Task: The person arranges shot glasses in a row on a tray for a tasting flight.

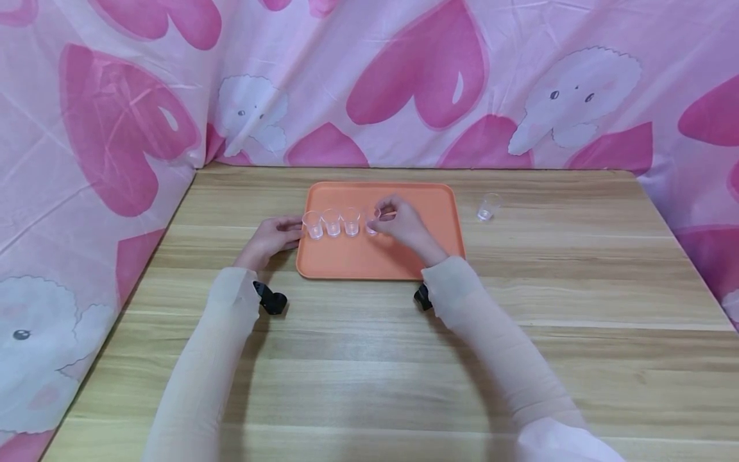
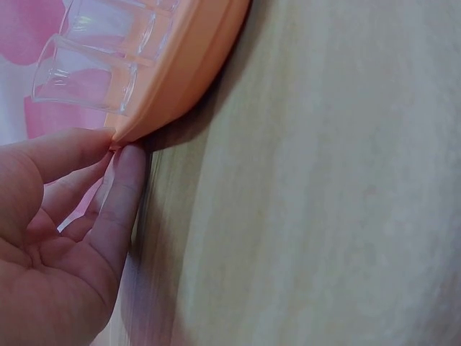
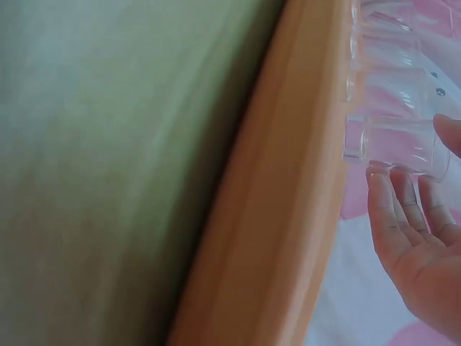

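Note:
Several clear plastic cups stand upright in a row on an orange tray (image 1: 346, 263). At the tray's left edge, my left hand (image 1: 270, 240) pinches the rim between thumb and fingertips, as the left wrist view shows. The leftmost cup (image 2: 83, 78) stands just inside that rim. My right hand (image 1: 404, 224) is over the tray, holding the rightmost cup (image 3: 396, 140) of the row between thumb and fingers. In the right wrist view that cup is upright, its base at the tray surface, beside its neighbour cup (image 3: 392, 90).
Another clear cup (image 1: 487, 206) stands on the wooden table (image 1: 358, 359) to the right of the tray. A pink curtain (image 1: 323, 77) with hearts hangs behind the table and along its left side.

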`<action>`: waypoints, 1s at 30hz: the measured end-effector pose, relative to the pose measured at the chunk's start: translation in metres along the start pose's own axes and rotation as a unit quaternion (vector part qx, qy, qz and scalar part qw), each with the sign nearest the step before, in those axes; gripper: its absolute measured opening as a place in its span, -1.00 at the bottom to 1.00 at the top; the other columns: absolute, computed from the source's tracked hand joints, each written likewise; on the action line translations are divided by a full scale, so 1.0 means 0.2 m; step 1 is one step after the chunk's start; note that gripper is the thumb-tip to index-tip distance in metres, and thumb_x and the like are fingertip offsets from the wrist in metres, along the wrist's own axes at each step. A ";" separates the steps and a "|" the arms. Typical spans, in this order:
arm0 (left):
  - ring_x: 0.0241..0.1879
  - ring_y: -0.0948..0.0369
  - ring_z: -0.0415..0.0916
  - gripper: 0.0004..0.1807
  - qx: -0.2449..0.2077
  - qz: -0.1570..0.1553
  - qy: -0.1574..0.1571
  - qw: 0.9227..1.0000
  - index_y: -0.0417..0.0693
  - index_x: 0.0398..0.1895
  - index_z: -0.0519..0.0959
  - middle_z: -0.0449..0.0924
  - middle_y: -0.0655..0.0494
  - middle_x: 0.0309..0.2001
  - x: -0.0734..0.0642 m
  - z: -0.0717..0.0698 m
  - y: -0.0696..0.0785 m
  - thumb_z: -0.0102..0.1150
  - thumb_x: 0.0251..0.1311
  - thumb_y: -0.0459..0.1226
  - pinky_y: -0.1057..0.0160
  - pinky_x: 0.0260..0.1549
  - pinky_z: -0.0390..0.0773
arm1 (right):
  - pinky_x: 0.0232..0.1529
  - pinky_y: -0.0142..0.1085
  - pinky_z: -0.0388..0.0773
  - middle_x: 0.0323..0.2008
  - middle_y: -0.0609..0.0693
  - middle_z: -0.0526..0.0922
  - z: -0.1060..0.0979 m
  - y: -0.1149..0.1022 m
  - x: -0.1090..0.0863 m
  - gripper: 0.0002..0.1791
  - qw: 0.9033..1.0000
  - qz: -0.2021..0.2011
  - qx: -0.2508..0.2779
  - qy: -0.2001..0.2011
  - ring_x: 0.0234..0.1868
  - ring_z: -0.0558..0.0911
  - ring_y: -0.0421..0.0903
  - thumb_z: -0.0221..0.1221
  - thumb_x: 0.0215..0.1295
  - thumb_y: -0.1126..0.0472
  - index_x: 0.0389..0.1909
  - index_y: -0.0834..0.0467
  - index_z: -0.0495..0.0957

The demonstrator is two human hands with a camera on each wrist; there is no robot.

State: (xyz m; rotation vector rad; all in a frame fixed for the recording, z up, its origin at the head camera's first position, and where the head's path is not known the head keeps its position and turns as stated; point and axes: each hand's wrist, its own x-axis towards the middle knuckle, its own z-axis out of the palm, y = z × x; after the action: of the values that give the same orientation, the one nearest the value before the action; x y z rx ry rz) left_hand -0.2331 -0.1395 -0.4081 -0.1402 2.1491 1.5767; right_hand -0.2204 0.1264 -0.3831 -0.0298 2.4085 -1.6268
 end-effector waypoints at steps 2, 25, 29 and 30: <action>0.31 -0.04 0.32 -0.47 0.003 0.000 0.000 1.000 -0.29 0.41 0.17 0.26 -0.25 0.37 0.00 0.00 0.00 -0.09 0.40 -0.39 0.13 0.31 0.42 | 0.03 -0.25 0.63 -0.09 0.13 0.52 0.01 0.00 0.00 -0.60 1.000 0.000 -0.002 -0.003 0.07 0.58 0.07 0.27 0.16 0.32 -0.01 0.31 0.38; 0.31 -0.01 0.33 -0.47 0.006 0.003 -0.005 1.000 -0.26 0.41 0.17 0.27 -0.22 0.37 0.00 -0.01 0.00 -0.09 0.41 -0.35 0.14 0.31 0.43 | -0.02 -0.29 0.60 -0.17 0.06 0.51 0.03 0.03 0.01 -0.56 1.000 0.003 -0.004 -0.003 0.00 0.58 0.00 0.28 0.14 0.32 0.01 0.28 0.36; 0.31 -0.02 0.33 -0.47 0.005 0.004 -0.004 1.000 -0.28 0.41 0.18 0.28 -0.24 0.36 0.00 -0.01 -0.01 -0.08 0.41 -0.36 0.15 0.31 0.43 | 0.08 -0.23 0.61 -0.08 0.12 0.52 0.02 0.03 0.01 -0.54 1.000 0.006 -0.002 -0.006 0.03 0.56 0.01 0.24 0.16 0.38 0.07 0.29 0.35; 0.31 -0.02 0.33 -0.47 0.004 0.003 -0.003 1.000 -0.28 0.41 0.18 0.28 -0.24 0.36 0.00 -0.01 -0.01 -0.08 0.40 -0.36 0.15 0.31 0.44 | 0.11 -0.22 0.60 -0.04 0.16 0.52 0.02 0.03 0.02 -0.54 1.000 0.007 -0.002 -0.008 0.06 0.55 0.04 0.21 0.17 0.41 0.10 0.30 0.34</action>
State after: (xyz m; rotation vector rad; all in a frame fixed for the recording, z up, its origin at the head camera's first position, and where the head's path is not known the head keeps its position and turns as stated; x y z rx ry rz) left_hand -0.2338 -0.1410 -0.4091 -0.1261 2.1520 1.5696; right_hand -0.2220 0.1254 -0.3910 -0.0269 2.3946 -1.6105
